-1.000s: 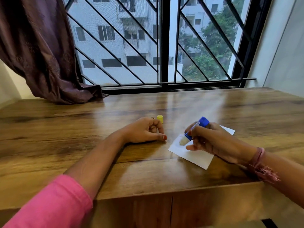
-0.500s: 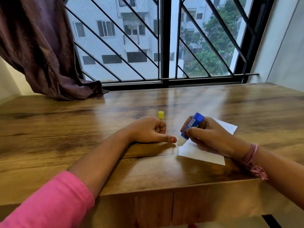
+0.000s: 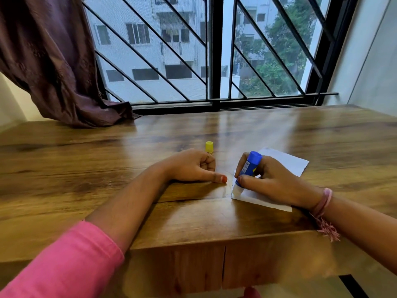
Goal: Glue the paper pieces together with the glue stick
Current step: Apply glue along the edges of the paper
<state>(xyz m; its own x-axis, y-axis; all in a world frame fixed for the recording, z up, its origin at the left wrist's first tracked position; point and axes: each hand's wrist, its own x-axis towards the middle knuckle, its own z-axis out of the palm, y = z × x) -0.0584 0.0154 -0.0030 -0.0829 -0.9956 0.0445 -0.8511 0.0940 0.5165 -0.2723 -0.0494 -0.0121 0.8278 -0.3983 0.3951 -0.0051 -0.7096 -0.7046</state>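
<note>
Right hand (image 3: 270,179) gripped the blue glue stick (image 3: 249,167), fingers curled round its barrel, the stick tilted with its white tip pressed on the near-left corner of the white paper (image 3: 283,162). The paper lay flat on the table (image 3: 107,168), mostly under and beyond that hand. Left hand (image 3: 193,166) rested on the table just beside the paper's left edge, fingers curled and holding nothing, thumb extended toward the stick's tip. A yellow cap (image 3: 209,146) stood upright just behind the left hand's knuckles.
</note>
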